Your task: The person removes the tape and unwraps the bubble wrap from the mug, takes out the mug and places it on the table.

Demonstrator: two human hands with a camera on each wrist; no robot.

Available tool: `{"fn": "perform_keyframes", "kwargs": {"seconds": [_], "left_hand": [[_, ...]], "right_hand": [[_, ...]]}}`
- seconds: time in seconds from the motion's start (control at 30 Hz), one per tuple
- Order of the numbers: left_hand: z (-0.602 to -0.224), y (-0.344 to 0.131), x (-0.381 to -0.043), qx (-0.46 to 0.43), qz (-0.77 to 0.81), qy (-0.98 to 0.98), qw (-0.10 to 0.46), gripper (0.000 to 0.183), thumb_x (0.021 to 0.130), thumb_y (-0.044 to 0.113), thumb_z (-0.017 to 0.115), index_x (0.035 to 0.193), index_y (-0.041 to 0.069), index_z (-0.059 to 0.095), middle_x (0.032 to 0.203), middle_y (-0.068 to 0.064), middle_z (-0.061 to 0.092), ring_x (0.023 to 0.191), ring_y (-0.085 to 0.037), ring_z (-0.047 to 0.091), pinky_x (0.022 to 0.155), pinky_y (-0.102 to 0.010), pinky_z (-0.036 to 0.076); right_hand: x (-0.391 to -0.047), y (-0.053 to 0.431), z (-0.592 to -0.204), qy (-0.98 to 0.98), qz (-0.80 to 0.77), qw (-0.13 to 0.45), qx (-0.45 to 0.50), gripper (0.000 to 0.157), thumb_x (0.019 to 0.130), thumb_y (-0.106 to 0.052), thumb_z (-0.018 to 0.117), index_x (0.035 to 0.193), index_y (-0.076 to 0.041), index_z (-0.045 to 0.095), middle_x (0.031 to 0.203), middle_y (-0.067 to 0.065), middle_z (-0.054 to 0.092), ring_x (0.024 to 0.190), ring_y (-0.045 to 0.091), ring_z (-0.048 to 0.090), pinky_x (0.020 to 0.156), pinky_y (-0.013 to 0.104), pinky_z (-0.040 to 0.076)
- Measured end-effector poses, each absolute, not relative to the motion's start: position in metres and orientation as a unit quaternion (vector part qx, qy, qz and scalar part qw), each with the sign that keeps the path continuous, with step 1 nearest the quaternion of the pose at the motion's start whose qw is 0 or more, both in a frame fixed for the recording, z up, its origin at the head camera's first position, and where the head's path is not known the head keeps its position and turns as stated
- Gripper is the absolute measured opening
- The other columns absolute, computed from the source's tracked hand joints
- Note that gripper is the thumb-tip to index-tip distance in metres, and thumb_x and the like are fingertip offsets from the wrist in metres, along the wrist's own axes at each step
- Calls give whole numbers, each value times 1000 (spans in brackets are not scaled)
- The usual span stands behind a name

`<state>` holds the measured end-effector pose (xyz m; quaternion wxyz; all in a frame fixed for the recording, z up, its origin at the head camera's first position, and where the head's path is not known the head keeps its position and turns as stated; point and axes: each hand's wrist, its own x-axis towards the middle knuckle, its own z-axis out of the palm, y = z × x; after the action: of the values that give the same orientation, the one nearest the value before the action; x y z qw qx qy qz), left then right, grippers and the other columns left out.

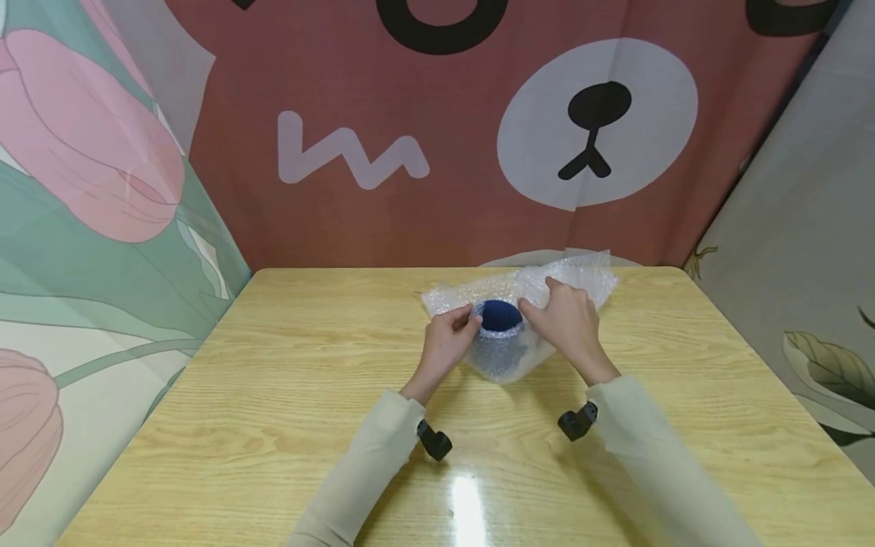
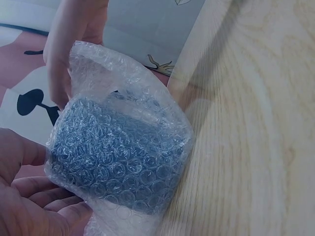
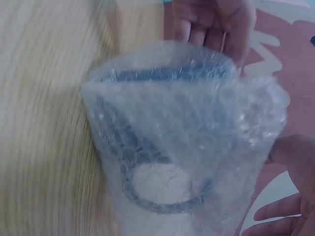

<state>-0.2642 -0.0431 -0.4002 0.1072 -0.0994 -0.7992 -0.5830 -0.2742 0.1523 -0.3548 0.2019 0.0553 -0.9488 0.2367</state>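
A dark blue mug (image 1: 501, 317) stands wrapped in clear bubble wrap (image 1: 574, 275), its mouth uncovered in the head view. Through the film, a curved handle (image 3: 165, 206) shows in the right wrist view. My left hand (image 1: 446, 343) pinches the wrapped rim on its left side between thumb and fingers. On the opposite side my right hand (image 1: 570, 325) touches the wrap, thumb by the rim and forefinger stretched out over the loose sheet. Its other fingers are spread apart in the right wrist view. Layers of wrap cover the mug's side (image 2: 118, 152).
Under everything lies a light wooden table (image 1: 273, 410). Loose bubble wrap reaches back to the table's far edge. Behind it hangs a reddish-brown printed cloth (image 1: 342, 220), with patterned cloths at the left and right. A small black camera (image 1: 577, 422) sits at each wrist.
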Motion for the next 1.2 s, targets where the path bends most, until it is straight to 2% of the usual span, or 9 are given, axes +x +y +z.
{"fn": "perform_keyframes", "kwargs": {"seconds": [0.13, 0.37, 0.67, 0.97, 1.1, 1.2], "left_hand": [[-400, -43, -264, -99, -586, -798, 104, 36, 94, 12, 65, 124, -7, 61, 117, -21, 64, 107, -28, 63, 85, -29, 51], [-401, -44, -264, -104, -587, -796, 101, 37, 94, 12, 65, 125, -8, 61, 117, -21, 64, 107, -28, 63, 85, -29, 52], [-401, -45, -263, -101, -595, -792, 96, 37, 94, 13, 65, 125, -7, 61, 117, -21, 64, 106, -28, 64, 83, -30, 52], [-401, -45, -263, -97, -594, -794, 90, 38, 95, 15, 64, 126, -6, 61, 119, -19, 64, 107, -26, 64, 84, -28, 52], [-401, -45, -262, -94, -593, -796, 83, 38, 95, 15, 63, 127, -5, 60, 122, -18, 63, 109, -26, 62, 85, -29, 51], [-400, -45, -261, -94, -591, -797, 79, 38, 96, 16, 63, 128, -4, 60, 122, -18, 62, 110, -26, 62, 86, -29, 51]], "right_hand": [[-285, 152, -355, -958, 220, 179, 34, 65, 85, -41, 65, 123, 11, 59, 108, 33, 63, 82, 47, 63, 60, 54, 52], [-296, 151, -359, -966, 200, 160, 17, 57, 82, -43, 69, 113, 4, 66, 93, 27, 67, 65, 37, 61, 49, 48, 47], [-299, 152, -359, -972, 185, 142, 11, 67, 80, -48, 73, 123, 3, 63, 94, 26, 67, 55, 27, 53, 40, 37, 40], [-299, 156, -358, -966, 210, 150, 15, 64, 82, -39, 70, 131, 0, 59, 89, 25, 66, 46, 22, 40, 36, 35, 34], [-296, 158, -359, -962, 222, 159, 16, 61, 84, -37, 66, 133, -3, 58, 75, 20, 64, 44, 20, 37, 35, 34, 32], [-295, 161, -361, -958, 228, 175, 21, 59, 85, -33, 63, 134, -2, 57, 56, 12, 54, 40, 17, 31, 33, 31, 26]]}}
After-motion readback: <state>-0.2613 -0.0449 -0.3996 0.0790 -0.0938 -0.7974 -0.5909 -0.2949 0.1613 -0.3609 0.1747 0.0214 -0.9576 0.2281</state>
